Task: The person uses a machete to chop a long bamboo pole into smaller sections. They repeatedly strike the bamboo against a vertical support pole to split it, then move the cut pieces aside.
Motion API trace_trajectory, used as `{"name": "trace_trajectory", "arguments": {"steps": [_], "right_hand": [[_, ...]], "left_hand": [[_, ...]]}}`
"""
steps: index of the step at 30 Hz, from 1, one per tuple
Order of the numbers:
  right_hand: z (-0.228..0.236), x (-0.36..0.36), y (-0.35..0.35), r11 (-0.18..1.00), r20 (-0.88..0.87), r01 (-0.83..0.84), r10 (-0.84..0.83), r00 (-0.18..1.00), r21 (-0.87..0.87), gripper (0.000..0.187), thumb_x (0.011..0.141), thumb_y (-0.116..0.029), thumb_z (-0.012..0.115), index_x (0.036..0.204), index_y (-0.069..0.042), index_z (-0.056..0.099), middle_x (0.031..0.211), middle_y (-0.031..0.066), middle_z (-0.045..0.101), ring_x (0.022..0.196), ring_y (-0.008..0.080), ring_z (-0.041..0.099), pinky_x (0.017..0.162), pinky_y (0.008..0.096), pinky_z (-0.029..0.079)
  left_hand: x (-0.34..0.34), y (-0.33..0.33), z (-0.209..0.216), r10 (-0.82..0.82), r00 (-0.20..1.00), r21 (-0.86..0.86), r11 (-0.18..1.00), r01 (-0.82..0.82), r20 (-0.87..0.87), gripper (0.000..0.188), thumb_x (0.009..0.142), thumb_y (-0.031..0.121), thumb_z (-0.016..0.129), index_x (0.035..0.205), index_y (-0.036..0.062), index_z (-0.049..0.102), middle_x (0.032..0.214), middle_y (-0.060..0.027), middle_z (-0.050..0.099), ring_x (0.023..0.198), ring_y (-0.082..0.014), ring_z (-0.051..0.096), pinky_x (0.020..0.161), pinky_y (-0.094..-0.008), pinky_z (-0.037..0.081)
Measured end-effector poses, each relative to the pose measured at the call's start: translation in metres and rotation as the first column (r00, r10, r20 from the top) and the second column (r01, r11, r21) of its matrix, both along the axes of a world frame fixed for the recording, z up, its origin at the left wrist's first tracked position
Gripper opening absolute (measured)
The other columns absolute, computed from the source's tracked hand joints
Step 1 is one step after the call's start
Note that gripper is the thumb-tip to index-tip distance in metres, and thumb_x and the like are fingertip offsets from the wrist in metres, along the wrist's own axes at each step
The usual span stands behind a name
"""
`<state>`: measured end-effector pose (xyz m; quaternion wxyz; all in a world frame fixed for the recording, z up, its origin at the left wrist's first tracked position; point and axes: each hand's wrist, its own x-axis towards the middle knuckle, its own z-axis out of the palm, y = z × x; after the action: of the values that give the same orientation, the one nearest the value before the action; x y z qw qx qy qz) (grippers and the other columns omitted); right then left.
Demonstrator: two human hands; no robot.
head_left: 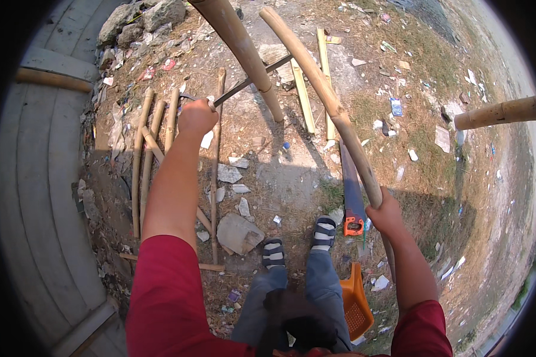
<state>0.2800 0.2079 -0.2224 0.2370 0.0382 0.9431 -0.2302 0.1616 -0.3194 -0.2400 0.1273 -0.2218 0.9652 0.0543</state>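
My left hand (198, 117), closed, grips the handle of a long, dark, narrow blade that looks like a machete (235, 89). The blade slants up to the right, across a thick upright bamboo post (239, 44). Its far end meets a long bamboo pole (315, 80) near the pole's upper part. Lower on that pole, my right hand (387, 212) is wrapped round it; the pole leans away up and to the left. A handsaw (352, 190) with an orange handle lies on the ground just left of my right hand.
Bamboo poles (138, 160) lie at the left beside a plank wall (39, 160). Split strips (304, 98) lie beyond the post. A stone slab (239, 233) rests near my feet. An orange plastic chair (357, 306) stands by my leg. Another bamboo post (500, 114) is at the right.
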Motion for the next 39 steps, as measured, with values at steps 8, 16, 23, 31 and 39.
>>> {"name": "trace_trajectory", "arguments": {"steps": [8, 16, 23, 31, 39], "right_hand": [[0.064, -0.034, -0.001, 0.967, -0.164, 0.095, -0.136, 0.977, -0.235, 0.044, 0.079, -0.014, 0.071, 0.117, 0.002, 0.058, 0.085, 0.0167, 0.067, 0.074, 0.0276, 0.067, 0.070, 0.0398, 0.053], [0.023, -0.042, 0.001, 0.963, -0.091, 0.124, -0.150, 0.985, -0.240, 0.050, 0.079, -0.012, 0.071, 0.125, 0.003, 0.056, 0.092, 0.0178, 0.069, 0.087, 0.0265, 0.070, 0.078, 0.0384, 0.054], [0.066, -0.082, 0.004, 0.984, 0.172, 0.133, -0.112, 0.979, -0.118, 0.048, 0.076, -0.013, 0.069, 0.120, 0.004, 0.058, 0.086, 0.0184, 0.067, 0.072, 0.0270, 0.069, 0.068, 0.0410, 0.054], [0.088, -0.101, 0.024, 0.831, -0.134, 0.243, -0.351, 0.927, -0.500, 0.038, 0.084, -0.011, 0.068, 0.118, 0.002, 0.056, 0.079, 0.0054, 0.062, 0.066, 0.0129, 0.061, 0.059, 0.0315, 0.049], [0.026, -0.070, 0.010, 0.980, 0.288, 0.154, -0.111, 0.951, -0.129, 0.052, 0.077, -0.013, 0.069, 0.125, 0.002, 0.058, 0.089, 0.0185, 0.068, 0.066, 0.0254, 0.068, 0.063, 0.0397, 0.056]], "left_hand": [[-0.022, 0.013, 0.022, -0.025, 0.998, -0.055, 0.998, 0.028, 0.061, 0.030, 0.090, 0.031, 0.064, 0.108, 0.0096, 0.073, 0.106, -0.0181, 0.073, 0.102, -0.0340, 0.071, 0.090, -0.0462, 0.056], [-0.040, 0.020, 0.023, -0.013, 0.997, -0.061, 0.998, 0.018, 0.075, 0.028, 0.093, 0.029, 0.060, 0.109, 0.0099, 0.073, 0.106, -0.0160, 0.074, 0.102, -0.0340, 0.071, 0.090, -0.0457, 0.056], [-0.058, 0.038, 0.035, -0.024, 0.991, -0.094, 0.995, 0.037, 0.132, 0.029, 0.094, 0.028, 0.058, 0.110, 0.0111, 0.074, 0.111, -0.0167, 0.074, 0.104, -0.0333, 0.071, 0.091, -0.0464, 0.057], [-0.064, 0.038, 0.036, -0.024, 0.994, -0.088, 0.996, 0.033, 0.106, 0.028, 0.092, 0.028, 0.060, 0.108, 0.0102, 0.076, 0.108, -0.0172, 0.075, 0.102, -0.0344, 0.072, 0.089, -0.0457, 0.057], [-0.068, 0.047, 0.045, -0.091, 0.990, -0.153, 0.982, 0.107, 0.109, 0.030, 0.091, 0.026, 0.062, 0.107, 0.0046, 0.075, 0.105, -0.0183, 0.075, 0.100, -0.0352, 0.073, 0.088, -0.0454, 0.058]]}}
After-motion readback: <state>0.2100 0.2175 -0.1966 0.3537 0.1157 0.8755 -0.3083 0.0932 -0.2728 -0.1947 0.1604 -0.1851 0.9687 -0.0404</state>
